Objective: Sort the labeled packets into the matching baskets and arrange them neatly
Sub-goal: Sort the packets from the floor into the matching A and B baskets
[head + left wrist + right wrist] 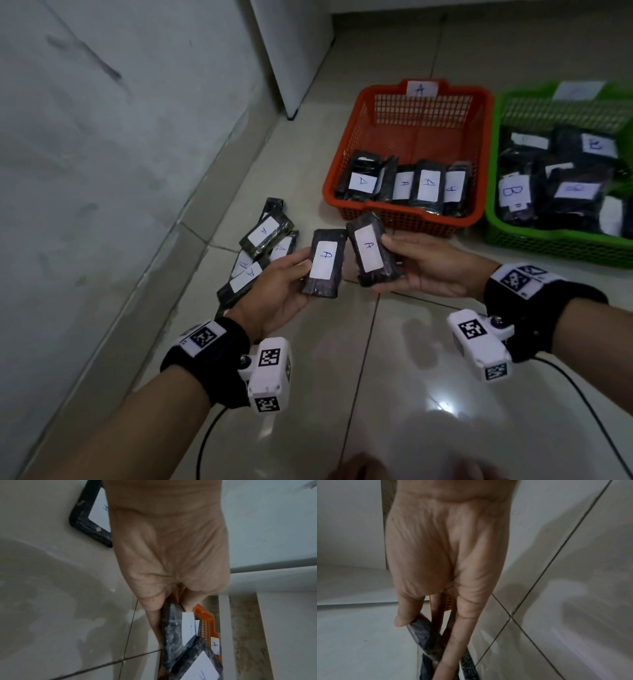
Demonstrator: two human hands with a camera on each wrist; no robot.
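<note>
My left hand point(284, 284) holds a black packet point(323, 263) with a white label marked A, thumb on its left edge. My right hand point(424, 267) grips a second A packet point(371, 255) beside it, thumb on top. Both hover above the floor just in front of the orange basket point(411, 137) tagged A, which has several A packets point(404, 185) standing along its near wall. In the left wrist view the held packet point(173, 628) shows below the palm; in the right wrist view fingers point(462, 635) clasp the other packet point(426, 635).
A green basket point(561, 240) at the right holds several packets labelled B. A loose pile of A packets point(263, 246) lies on the tiled floor left of my hands, near the wall point(102, 137). A white cabinet point(294, 51) stands behind.
</note>
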